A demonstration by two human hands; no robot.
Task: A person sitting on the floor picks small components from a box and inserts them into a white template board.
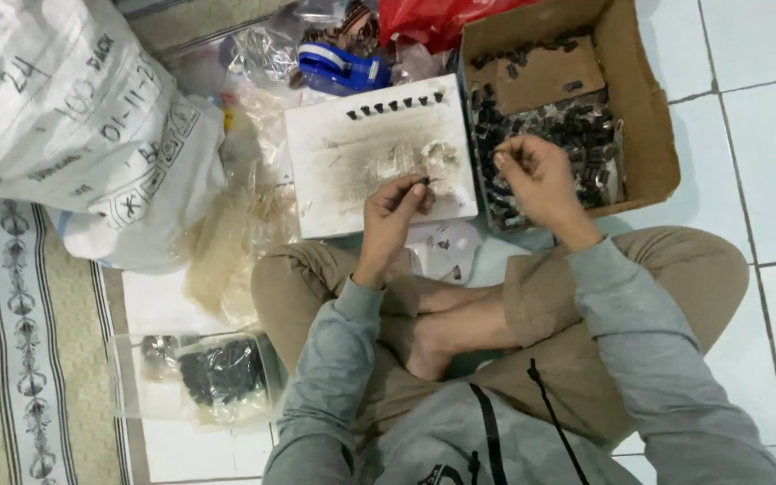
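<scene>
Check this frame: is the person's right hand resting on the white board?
No, the right hand is over the cardboard box of small black parts, while the left hand is at the white board.

Small dark part (430,181) pinched at fingertips of left hand (394,208), held just above white foam board (325,171); too small to tell shape. Right hand (536,175) over open cardboard box (657,117), fingers curled, tips pinched on tiny dark piece, hardly visible. Heap of small black parts (577,130) fills box bottom.
</scene>
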